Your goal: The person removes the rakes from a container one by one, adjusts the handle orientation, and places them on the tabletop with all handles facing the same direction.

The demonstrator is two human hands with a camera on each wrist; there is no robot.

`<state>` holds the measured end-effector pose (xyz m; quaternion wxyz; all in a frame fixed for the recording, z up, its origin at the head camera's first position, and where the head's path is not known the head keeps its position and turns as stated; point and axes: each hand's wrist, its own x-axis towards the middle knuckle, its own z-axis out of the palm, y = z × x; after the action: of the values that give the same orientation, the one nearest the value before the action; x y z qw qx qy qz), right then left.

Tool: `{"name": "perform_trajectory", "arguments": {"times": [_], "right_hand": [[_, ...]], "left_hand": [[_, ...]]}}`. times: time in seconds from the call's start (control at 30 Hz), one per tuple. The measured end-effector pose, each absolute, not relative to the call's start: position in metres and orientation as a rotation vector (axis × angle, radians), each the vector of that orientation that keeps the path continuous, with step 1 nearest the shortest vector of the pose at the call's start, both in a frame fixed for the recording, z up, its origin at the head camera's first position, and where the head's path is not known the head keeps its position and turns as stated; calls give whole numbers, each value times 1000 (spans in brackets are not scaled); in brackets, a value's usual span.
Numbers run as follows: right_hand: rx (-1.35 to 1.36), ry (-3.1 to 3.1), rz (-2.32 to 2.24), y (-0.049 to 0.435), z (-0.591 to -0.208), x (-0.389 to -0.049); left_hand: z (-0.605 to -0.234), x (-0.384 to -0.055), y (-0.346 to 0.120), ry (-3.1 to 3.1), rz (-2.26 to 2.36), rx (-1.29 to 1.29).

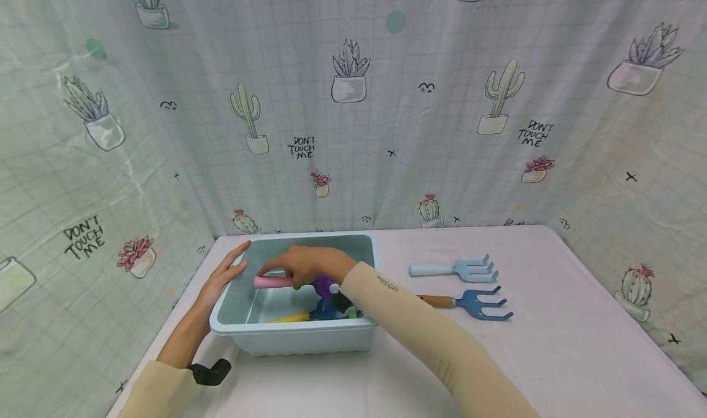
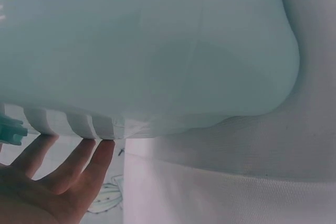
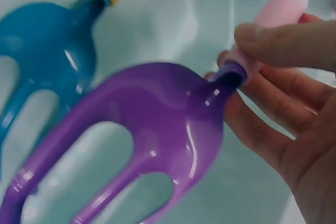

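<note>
A pale blue-green plastic bin stands on the table at the left. My right hand reaches over it and pinches the pink handle of a purple hand rake between thumb and fingers. The rake's head points away from the palm, its tines running to the lower left in the right wrist view. Beside it in the bin lies a blue hand rake with a yellow handle. My left hand is at the bin's left rim, its fingers extended and their tips against the bin in the left wrist view.
Right of the bin, a light blue hand rake and a blue rake with a wooden handle lie on the white table. The right forearm partly covers the wooden handle. A cactus-print curtain surrounds the table's back and sides.
</note>
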<state>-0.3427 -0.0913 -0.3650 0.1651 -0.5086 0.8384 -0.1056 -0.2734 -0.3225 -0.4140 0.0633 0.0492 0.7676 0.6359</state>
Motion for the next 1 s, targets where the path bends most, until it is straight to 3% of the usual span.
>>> {"name": "perform_trajectory", "arguments": {"times": [1.0], "right_hand": [[-1571, 2499, -199, -64, -295, -325]], "left_hand": [[-412, -273, -323, 2340, 1894, 100]]}}
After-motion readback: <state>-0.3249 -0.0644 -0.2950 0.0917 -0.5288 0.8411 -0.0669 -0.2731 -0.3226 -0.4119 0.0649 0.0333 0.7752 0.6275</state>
